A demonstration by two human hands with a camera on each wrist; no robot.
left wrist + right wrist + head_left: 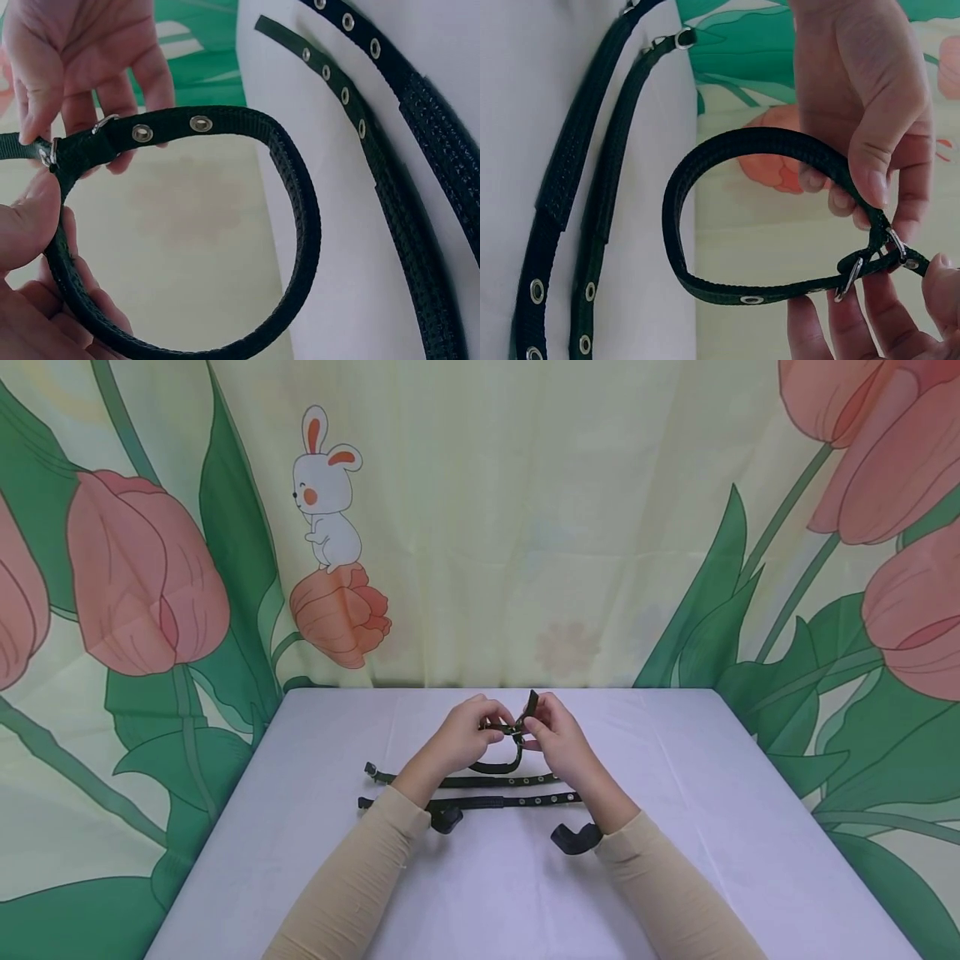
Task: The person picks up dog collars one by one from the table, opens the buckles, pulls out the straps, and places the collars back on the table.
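Observation:
A dark green webbing collar (498,768) with metal eyelets is bent into a loop, held up over the table between both hands. My left hand (467,735) pinches it at the buckle end, thumb and fingers on the padded band. The strap's free end passes through the metal buckle (894,246), and my right hand (558,739) pinches that end between thumb and fingers. Beside the buckle a metal D-ring (847,280) shows. In the left wrist view two eyelets (200,124) show on the loop near the right hand's fingers.
Two more collars lie stretched out on the white table (487,910): a dark green one (457,782) and, nearer, a blackish one (480,802). The forearms cover parts of them. Black wrist gear (576,838) hangs by the right wrist. A printed curtain (525,527) stands behind the table.

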